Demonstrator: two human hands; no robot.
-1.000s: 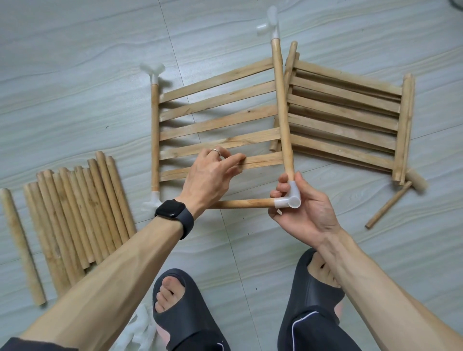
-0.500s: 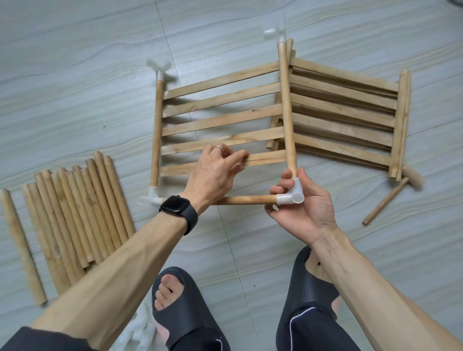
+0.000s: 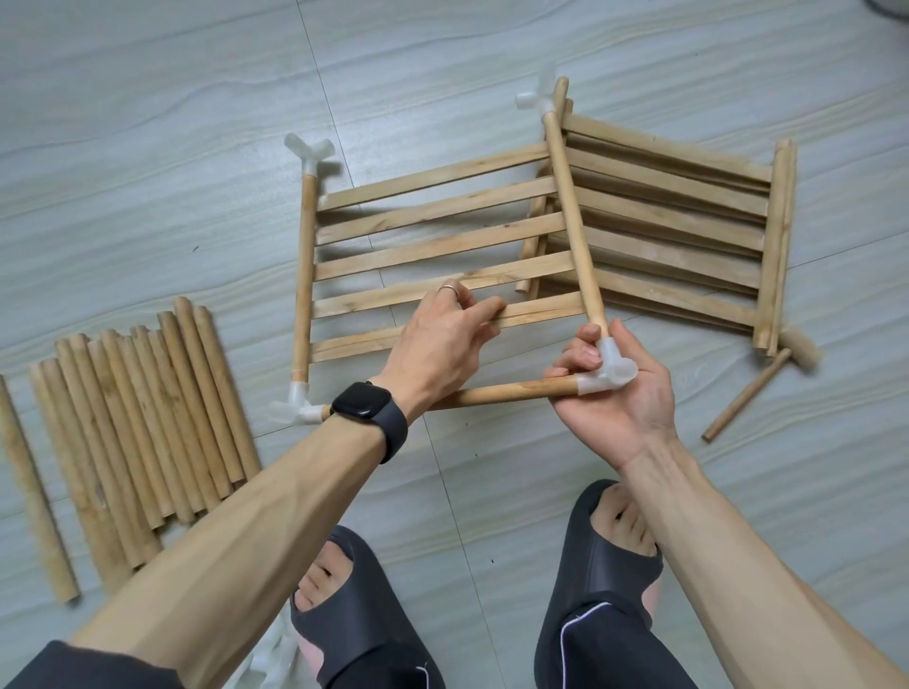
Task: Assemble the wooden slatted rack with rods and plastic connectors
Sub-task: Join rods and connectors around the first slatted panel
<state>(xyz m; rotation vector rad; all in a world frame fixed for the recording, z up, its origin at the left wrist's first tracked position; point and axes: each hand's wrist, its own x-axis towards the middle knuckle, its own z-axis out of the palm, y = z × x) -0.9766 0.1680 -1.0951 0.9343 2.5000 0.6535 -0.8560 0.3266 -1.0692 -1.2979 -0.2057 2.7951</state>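
Grey floor; left grip pinching slat, right grip around connector, rod partly wrist-hidden.

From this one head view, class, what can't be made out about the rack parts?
Head view only:
- Corner connector: rod depth inside, partly covered by the right hand.
- Far connector: shape, blurred.
- White pieces at the bottom edge: mostly hidden by the left arm.
- Top-right object: cut by the edge.

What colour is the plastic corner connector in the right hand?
It is a translucent white plastic corner connector, clearest in the head view.
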